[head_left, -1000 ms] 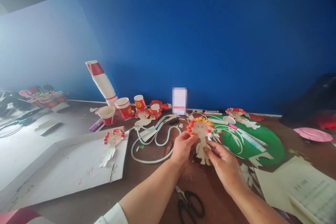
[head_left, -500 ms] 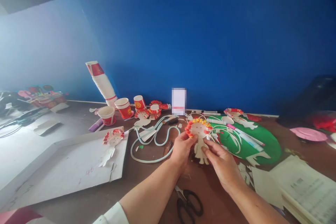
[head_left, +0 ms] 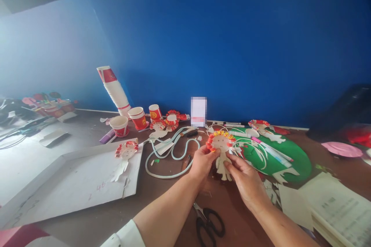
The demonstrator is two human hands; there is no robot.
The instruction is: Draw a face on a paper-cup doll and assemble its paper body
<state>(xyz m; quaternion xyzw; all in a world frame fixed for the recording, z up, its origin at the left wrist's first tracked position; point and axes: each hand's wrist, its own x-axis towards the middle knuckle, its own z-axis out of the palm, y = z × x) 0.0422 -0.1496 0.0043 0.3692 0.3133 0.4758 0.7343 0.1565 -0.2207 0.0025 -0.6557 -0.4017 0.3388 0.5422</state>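
Observation:
Between my two hands I hold a white paper doll (head_left: 222, 143), its round head edged with red and yellow pieces. My left hand (head_left: 204, 161) pinches it below the head on the left side. The fingers of my right hand (head_left: 240, 170) close on the doll's body from the right. Black-handled scissors (head_left: 207, 224) lie on the brown table under my wrists. A similar paper doll (head_left: 127, 149) with a red-and-white edge rests on a white cardboard sheet (head_left: 72, 185) to the left.
Paper cups (head_left: 118, 125) and a leaning cup stack (head_left: 114, 88) stand back left. A pale blue cord (head_left: 171, 176) loops mid-table. Markers (head_left: 272, 148) lie on a green round sheet (head_left: 298, 162) at right. A book (head_left: 336, 200) sits front right; a blue partition (head_left: 217, 46) rises behind.
My hands keep the same grip on the paper doll. The whole view has shifted very slightly; nothing on the table has visibly moved.

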